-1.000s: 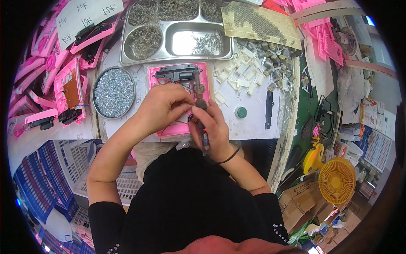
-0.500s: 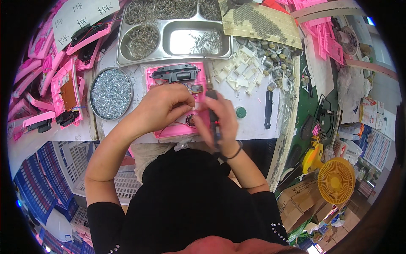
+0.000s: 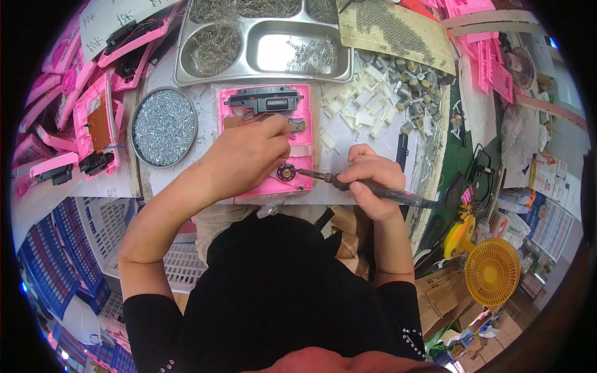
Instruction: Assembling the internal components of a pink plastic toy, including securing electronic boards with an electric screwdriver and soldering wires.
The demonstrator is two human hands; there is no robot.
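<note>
We can't see what the left hand (image 3: 255, 149) may have in its fingers, because they curl under. That hand hides part of the pink case (image 3: 303, 140) too. The right hand (image 3: 375, 183) covers some of the dark tool (image 3: 401, 196), and the tool's tip is too tiny for us to tell if it touches the round black part (image 3: 286, 172). The top edge cuts off the metal tray (image 3: 267, 40) and the white paper (image 3: 118, 18). We can't count the little shiny bits (image 3: 165, 127); they're too small.
</note>
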